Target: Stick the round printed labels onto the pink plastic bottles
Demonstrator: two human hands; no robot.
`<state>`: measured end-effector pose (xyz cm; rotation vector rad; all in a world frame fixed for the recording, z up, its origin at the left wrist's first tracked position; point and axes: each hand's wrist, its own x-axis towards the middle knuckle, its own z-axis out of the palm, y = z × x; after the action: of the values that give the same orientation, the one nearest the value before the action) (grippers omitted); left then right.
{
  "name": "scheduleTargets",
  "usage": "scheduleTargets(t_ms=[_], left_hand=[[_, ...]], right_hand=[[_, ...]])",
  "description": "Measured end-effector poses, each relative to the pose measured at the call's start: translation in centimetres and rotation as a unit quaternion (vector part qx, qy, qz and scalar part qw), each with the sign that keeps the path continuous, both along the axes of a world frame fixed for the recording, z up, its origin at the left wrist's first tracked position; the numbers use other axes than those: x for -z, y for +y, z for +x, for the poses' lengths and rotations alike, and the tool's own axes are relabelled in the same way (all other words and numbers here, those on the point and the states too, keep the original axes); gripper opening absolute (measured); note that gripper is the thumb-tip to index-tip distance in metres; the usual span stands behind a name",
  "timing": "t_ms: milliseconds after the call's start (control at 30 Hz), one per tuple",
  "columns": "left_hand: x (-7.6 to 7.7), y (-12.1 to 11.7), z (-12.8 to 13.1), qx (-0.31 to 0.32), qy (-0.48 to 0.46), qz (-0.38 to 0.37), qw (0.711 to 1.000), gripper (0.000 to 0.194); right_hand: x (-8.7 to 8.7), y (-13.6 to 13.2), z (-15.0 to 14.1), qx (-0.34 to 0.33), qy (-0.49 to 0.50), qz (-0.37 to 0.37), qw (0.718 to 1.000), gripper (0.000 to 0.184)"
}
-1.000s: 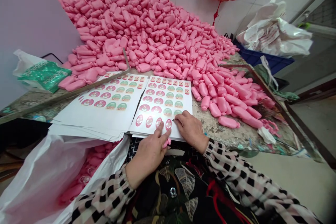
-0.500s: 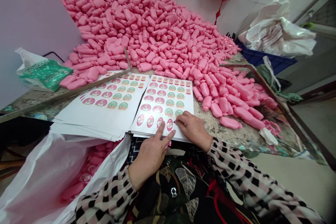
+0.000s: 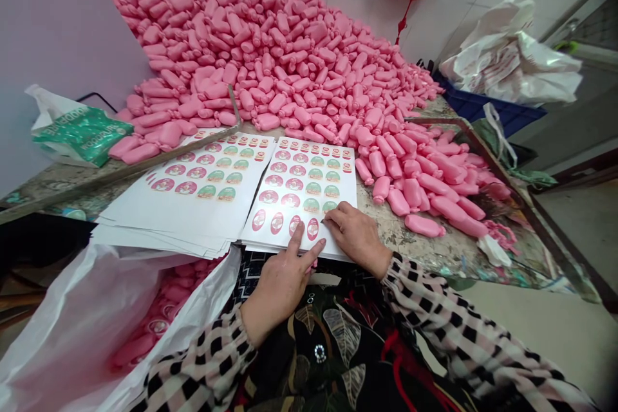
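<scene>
My left hand (image 3: 282,280) rests at the near edge of a sticker sheet (image 3: 309,174), two fingers stretched flat on it beside the pink oval stickers. A bit of a pink bottle (image 3: 313,264) shows under that hand, tucked in the other fingers. My right hand (image 3: 356,235) lies on the same sheet with its fingers curled, and the fingertips pinch at a sticker (image 3: 328,207) near the sheet's lower right. A second stack of sticker sheets (image 3: 193,206) lies to the left.
A huge pile of pink bottles (image 3: 270,45) fills the table's far side and spills right. A white bag (image 3: 72,328) with labelled bottles hangs at lower left. A green packet (image 3: 80,132), a metal bar (image 3: 145,164) and white bags (image 3: 506,58) on a blue crate (image 3: 483,109) surround the table.
My left fingers have spread a little on the sheet. My right hand stays pinched at the same spot. The view shifted slightly.
</scene>
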<state>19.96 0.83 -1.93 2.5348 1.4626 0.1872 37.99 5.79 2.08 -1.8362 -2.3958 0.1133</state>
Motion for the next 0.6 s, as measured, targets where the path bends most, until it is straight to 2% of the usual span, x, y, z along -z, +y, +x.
scheduleTargets(t_ms=[400,600], left_hand=[[0.19,-0.12,0.13,-0.006,-0.017,0.002,1.0,0.051],[0.23,-0.14,0.15,-0.007,-0.022,-0.004,1.0,0.054]], right_hand=[[-0.25,0.19,0.23,-0.024,0.01,-0.026,0.999,0.028],[0.53,-0.54,0.43,-0.022,0.081,-0.037,0.996,0.023]])
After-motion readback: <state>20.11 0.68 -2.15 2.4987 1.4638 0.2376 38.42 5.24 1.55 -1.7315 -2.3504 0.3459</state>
